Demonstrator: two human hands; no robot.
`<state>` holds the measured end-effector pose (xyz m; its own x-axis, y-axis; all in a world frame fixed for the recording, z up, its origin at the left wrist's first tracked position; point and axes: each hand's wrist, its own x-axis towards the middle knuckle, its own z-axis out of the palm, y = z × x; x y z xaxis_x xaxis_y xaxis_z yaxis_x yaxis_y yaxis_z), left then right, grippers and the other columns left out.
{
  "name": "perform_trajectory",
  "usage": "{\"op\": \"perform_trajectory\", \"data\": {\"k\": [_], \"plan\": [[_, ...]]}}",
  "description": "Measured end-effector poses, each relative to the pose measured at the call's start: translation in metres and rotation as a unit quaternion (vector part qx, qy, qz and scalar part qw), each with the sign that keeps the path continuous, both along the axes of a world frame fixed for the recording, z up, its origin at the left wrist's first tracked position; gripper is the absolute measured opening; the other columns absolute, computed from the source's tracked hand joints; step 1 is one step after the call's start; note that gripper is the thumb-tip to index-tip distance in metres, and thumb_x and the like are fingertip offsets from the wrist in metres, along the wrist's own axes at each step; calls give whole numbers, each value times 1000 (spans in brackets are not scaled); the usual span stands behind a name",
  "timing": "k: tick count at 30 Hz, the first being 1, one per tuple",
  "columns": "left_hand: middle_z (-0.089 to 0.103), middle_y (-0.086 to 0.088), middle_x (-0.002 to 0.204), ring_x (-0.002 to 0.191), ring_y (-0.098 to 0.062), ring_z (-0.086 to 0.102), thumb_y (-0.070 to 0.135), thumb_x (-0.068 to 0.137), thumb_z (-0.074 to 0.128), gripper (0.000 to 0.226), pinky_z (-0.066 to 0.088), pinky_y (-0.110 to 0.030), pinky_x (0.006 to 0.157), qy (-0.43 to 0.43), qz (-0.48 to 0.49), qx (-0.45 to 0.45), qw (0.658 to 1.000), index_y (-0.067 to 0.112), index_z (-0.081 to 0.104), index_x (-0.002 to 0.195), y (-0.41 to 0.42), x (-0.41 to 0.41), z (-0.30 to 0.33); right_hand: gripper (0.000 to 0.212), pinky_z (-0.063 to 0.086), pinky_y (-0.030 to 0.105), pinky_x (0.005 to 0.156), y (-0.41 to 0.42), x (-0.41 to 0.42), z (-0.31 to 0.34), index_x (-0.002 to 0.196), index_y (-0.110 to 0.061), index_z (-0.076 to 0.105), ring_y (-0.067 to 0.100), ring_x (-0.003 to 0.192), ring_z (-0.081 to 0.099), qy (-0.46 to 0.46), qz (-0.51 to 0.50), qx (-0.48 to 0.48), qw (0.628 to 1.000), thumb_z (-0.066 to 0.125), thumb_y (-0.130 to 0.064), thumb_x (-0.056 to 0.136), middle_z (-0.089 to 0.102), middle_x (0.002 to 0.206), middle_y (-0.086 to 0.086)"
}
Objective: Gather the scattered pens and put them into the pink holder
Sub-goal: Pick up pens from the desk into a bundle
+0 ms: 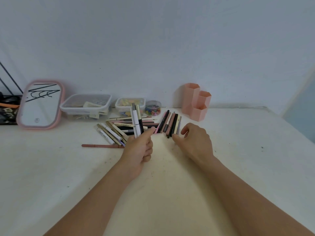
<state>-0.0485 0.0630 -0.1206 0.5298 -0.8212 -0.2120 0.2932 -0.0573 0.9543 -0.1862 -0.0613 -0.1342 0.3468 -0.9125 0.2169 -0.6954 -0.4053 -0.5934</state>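
Worktop: white, stained, under your forearms.
Left hand: you grip upright pens.
Right hand: fingers loose, empty.
Wall: plain white.

Open tabletop on the near side, clutter along the wall

Bare table in front; pen pile, clear boxes and pink holder crowd the far edge.

Pink holder, pink-framed mirror, off-white table
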Motion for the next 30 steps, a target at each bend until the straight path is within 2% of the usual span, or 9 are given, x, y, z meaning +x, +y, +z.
{"op": "perform_trajectory", "data": {"k": [5, 9, 15, 17, 19, 22, 25, 28, 30], "plan": [[48, 1, 55, 43, -13, 46, 35, 91, 72, 48, 27, -18, 34, -9, -14, -9, 1000, 20, 39, 59, -2, 0, -5, 27, 47, 32, 55, -4, 3, 2, 71, -11, 56, 22, 62, 58, 62, -1, 10, 998, 64, -36, 77, 59, 69, 1], [55, -3, 55, 50, -18, 59, 45, 95, 65, 47, 40, -24, 39, -25, -16, 7, 1000, 19, 43, 62, -3, -1, -2, 41, 27, 25, 45, -19, -6, 10, 60, -15, 34, 17, 48, 39, 97, 2, 57, 994, 65, -27, 84, 40, 57, 0], [36, 3, 51, 42, -11, 32, 45, 93, 66, 44, 22, -18, 33, -14, -27, 19, 999, 22, 45, 62, -1, -2, 0, 42, 27, 26, 45, -18, -14, 13, 62, -14, 35, 15, 50, 37, 138, 21, 55, 989, 69, -25, 83, 38, 60, 0], [33, 4, 50, 42, -11, 26, 44, 91, 70, 44, 20, -18, 34, -22, -23, 24, 999, 22, 46, 61, 0, -3, -1, 42, 29, 26, 49, -14, -17, 13, 59, -7, 38, 19, 50, 37, 85, 40, 60, 994, 69, -21, 83, 36, 57, 9], [30, 5, 50, 43, -11, 24, 45, 88, 72, 43, 19, -19, 34, -21, -28, 20, 999, 20, 50, 62, 0, -2, 0, 37, 36, 26, 50, -4, -20, 18, 60, 2, 54, 19, 49, 43, -56, 83, 103, 990, 69, -18, 87, 47, 54, 19], [28, 5, 51, 44, -10, 23, 56, 80, 75, 43, 19, -20, 35, 0, -32, -4, 999, 16, 64, 73, 0, -2, 2, 29, 39, 22, 40, 23, -15, 33, 69, -1, 64, 15, 41, 47, -278, 179, 181, 926, 67, -15, 95, 59, 51, 5], [30, 6, 53, 45, -10, 24, 71, 59, 80, 55, 19, -20, 36, 17, -12, -38, 999, 20, 72, 74, 0, -4, 3, 25, 39, 22, 39, 52, -2, 35, 73, -6, 65, 15, 42, 50, -323, 257, 175, 894, 65, -13, 97, 61, 54, 7], [45, -1, 55, 47, -14, 39, 74, 39, 88, 63, 31, -22, 41, 19, -6, -58, 998, 20, 74, 70, 2, -3, 3, 25, 39, 20, 42, 71, 9, 23, 73, -3, 63, 18, 45, 49, -325, 280, 155, 890, 64, -10, 97, 60, 56, 19], [59, -16, 64, 59, -27, 55, 66, 37, 93, 69, 44, -35, 55, 1, -2, -69, 998, 13, 75, 77, 3, -5, 2, 24, 40, 19, 47, 75, 14, 16, 71, -4, 62, 13, 45, 50, -311, 292, 133, 895, 64, -6, 96, 59, 55, 16]]}}
